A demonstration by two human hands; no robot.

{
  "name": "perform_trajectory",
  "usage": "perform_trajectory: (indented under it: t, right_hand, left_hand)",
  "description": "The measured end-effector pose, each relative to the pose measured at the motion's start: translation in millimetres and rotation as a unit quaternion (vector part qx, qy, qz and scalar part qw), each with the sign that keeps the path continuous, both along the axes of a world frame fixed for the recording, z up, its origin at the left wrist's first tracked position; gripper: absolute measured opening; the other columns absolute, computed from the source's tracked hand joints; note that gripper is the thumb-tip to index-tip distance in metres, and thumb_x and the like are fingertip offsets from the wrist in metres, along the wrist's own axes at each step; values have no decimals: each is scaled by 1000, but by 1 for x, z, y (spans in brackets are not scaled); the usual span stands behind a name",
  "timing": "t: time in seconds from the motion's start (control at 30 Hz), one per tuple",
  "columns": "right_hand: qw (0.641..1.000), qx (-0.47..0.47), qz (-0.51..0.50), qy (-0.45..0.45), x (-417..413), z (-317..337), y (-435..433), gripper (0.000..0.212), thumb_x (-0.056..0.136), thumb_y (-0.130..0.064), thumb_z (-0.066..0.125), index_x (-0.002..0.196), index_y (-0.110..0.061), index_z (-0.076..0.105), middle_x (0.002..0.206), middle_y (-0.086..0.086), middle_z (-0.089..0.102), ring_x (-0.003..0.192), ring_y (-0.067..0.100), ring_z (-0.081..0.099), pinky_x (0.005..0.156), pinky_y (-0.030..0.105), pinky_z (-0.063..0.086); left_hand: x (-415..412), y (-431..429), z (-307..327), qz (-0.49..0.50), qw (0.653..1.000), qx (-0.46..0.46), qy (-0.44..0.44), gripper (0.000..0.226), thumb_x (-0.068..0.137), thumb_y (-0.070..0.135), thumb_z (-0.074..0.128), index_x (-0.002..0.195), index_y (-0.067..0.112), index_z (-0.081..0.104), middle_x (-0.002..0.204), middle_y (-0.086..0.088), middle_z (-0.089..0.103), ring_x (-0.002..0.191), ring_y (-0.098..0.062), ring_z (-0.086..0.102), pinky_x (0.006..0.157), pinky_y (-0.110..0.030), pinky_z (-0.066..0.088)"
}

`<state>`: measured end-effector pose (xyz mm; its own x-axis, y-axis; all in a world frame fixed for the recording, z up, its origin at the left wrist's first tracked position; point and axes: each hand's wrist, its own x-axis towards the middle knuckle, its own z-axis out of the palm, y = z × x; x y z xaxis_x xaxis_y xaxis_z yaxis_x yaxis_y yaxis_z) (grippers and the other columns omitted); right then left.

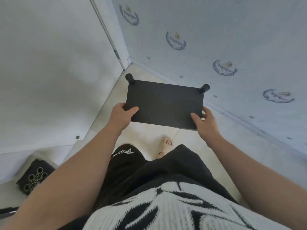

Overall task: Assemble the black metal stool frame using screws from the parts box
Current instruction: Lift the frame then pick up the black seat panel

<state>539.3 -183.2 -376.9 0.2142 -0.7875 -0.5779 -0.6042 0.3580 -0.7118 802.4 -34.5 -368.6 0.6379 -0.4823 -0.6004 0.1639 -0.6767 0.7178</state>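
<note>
A black stool (163, 102) with a flat rectangular top is held up in front of me over the tiled floor. Two round black legs show past its far corners, one at the far left (129, 78) and one at the far right (204, 88); the near legs are hidden under the top. My left hand (122, 116) grips the near left corner, thumb on the top face. My right hand (205, 122) grips the near right corner, thumb on top as well. No screws or parts box can be seen.
A white wall or door (54, 72) stands at the left and a patterned wall (224, 52) at the right, meeting in a corner just beyond the stool. A black studded item (34, 176) lies on the floor at lower left. My sandalled foot (166, 146) is below the stool.
</note>
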Motion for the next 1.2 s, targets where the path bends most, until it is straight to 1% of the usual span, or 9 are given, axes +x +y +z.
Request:
perform_trajectory:
  t: [0.1, 0.23, 0.47, 0.6, 0.73, 0.83, 0.9, 1.1, 1.2]
  right_hand:
    - [1000, 6, -11, 7, 18, -1, -36, 51, 98, -41, 60, 145, -30, 43, 103, -24, 53, 91, 1, 58, 64, 17, 42]
    - [999, 26, -39, 13, 49, -14, -82, 54, 98, -44, 59, 147, -29, 42, 103, -23, 54, 92, 2, 57, 64, 20, 43]
    - [986, 94, -132, 26, 110, -42, -148, 44, 103, -31, 54, 146, -21, 46, 113, -5, 64, 88, 2, 60, 58, 16, 47]
    - [975, 122, -185, 26, 135, -61, -179, 41, 104, -17, 49, 144, -23, 49, 97, -15, 64, 81, 3, 63, 54, 15, 49]
    - [965, 155, -210, 31, 147, -87, -202, 51, 99, 2, 42, 143, -22, 52, 95, -14, 67, 60, -1, 69, 49, 12, 50]
    - [962, 158, -218, 44, 151, -108, -216, 62, 96, 9, 36, 145, -24, 51, 98, -15, 67, 57, -4, 68, 53, 15, 52]
    - [963, 155, -218, 47, 151, -120, -223, 67, 93, 14, 33, 145, -24, 51, 101, -11, 66, 56, -3, 68, 49, 14, 51]
    - [961, 138, -233, 51, 152, -146, -235, 65, 93, 14, 36, 143, -24, 53, 104, -8, 64, 56, -4, 68, 48, 11, 49]
    - [960, 129, -242, 50, 152, -155, -242, 61, 96, 9, 40, 143, -27, 52, 112, -5, 65, 67, 2, 68, 50, 11, 51]
  left_hand:
    - [24, -45, -1, -13, 1000, 5, -3, 42, 92, 28, 70, 127, 7, 62, 116, -3, 69, 99, -17, 66, 87, -31, 53]
    - [65, -107, -18, -55, 998, 14, -2, 41, 92, 31, 69, 126, 9, 62, 115, -1, 69, 103, -21, 66, 92, -37, 55]
    - [138, -211, -58, -173, 983, 66, -14, 47, 92, 39, 66, 130, 13, 58, 120, 2, 65, 106, -20, 63, 81, -25, 49]
    - [170, -258, -87, -220, 972, 83, -23, 47, 89, 38, 68, 127, 11, 59, 115, 1, 66, 99, -19, 63, 68, -20, 45]
    - [187, -293, -116, -233, 967, 98, -22, 44, 88, 38, 69, 121, 11, 61, 108, 1, 67, 93, -18, 65, 66, -23, 46]
    - [194, -311, -139, -234, 967, 99, -17, 32, 88, 35, 70, 111, 13, 63, 99, 3, 68, 86, -13, 65, 63, -22, 47]
    - [196, -319, -152, -236, 966, 104, -17, 29, 89, 35, 69, 109, 16, 62, 94, 7, 67, 79, -8, 63, 59, -20, 45]
    - [192, -334, -181, -240, 965, 102, -22, 32, 89, 35, 69, 112, 13, 64, 94, 5, 69, 74, -4, 63, 56, -17, 46]
    - [190, -341, -191, -235, 967, 98, -25, 40, 88, 37, 70, 118, 12, 62, 99, 6, 68, 78, -3, 63, 57, -15, 44]
